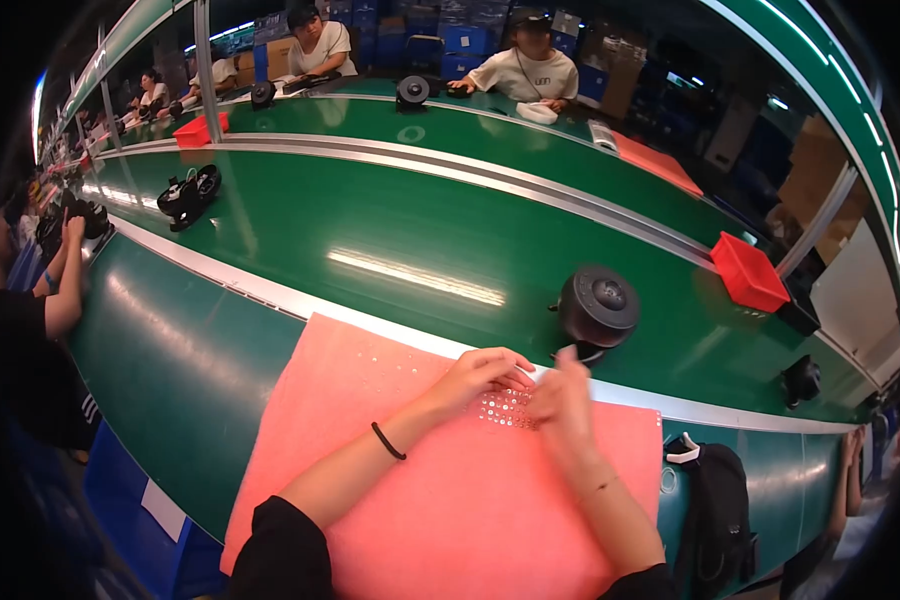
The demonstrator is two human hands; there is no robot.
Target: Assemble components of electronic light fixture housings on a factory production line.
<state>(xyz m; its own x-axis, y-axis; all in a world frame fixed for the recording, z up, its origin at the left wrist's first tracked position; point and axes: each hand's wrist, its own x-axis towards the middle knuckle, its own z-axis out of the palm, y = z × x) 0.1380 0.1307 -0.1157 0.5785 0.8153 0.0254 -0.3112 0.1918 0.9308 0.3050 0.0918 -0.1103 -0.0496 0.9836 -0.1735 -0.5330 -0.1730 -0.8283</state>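
A pink foam mat point(450, 490) lies in front of me on the green workbench. Near its far edge is a patch of small round shiny dots in rows point(507, 410); whether they sit on a clear sheet I cannot tell. My left hand point(490, 374) is just above the patch, fingers bent and closed together, with their tips hidden from view. To the patch's right is my right hand point(562, 405), raised and smeared by motion, so its fingers cannot be read. A few loose dots point(385, 362) are scattered on the mat's far left part.
Beyond the mat, a round black device point(598, 305) stands on the green conveyor belt point(370, 230). Another black device point(188, 195) is farther left. A black bag-like object point(722, 500) lies right of the mat. Red bins point(748, 272) line the far rail. Co-workers sit opposite and alongside.
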